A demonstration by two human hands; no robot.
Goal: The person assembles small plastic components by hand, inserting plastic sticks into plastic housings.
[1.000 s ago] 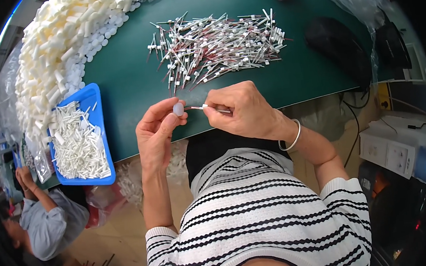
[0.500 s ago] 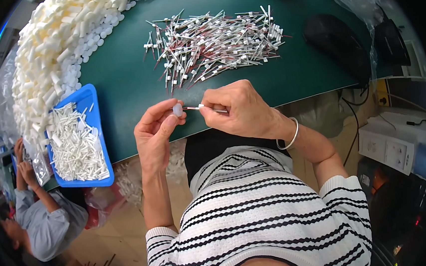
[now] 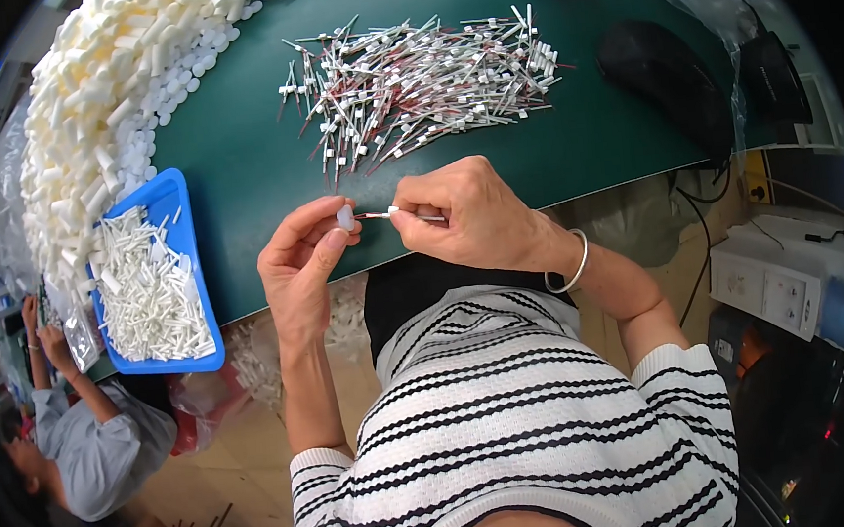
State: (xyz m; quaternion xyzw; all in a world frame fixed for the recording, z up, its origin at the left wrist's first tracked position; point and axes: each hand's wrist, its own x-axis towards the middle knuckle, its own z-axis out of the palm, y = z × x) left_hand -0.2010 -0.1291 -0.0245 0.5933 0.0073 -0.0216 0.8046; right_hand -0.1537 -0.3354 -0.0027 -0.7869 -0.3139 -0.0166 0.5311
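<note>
Between the thumb and fingers of my left hand (image 3: 301,263) is a small round white plastic cap (image 3: 345,218). My right hand (image 3: 472,210) pinches a thin wire lead (image 3: 373,216) with a small white connector block by the fingertips; its rear end shows under my curled fingers. The reddish tip of the lead points at the cap and reaches close to it; whether it enters the cap I cannot tell. Beyond my hands, on the green table (image 3: 246,168), lies a pile of similar wire leads (image 3: 428,85) with white sleeves and connectors.
At my left stands a blue tray (image 3: 211,325) full of short white tubes. Behind it are heaps of cream cylinders (image 3: 84,122) and round white caps (image 3: 170,90). A black object (image 3: 660,71) lies at the right. A co-worker (image 3: 109,447) sits at the far left.
Both my hands have shifted slightly left together, keeping their grips. The cap in my left hand appears turned a little.
</note>
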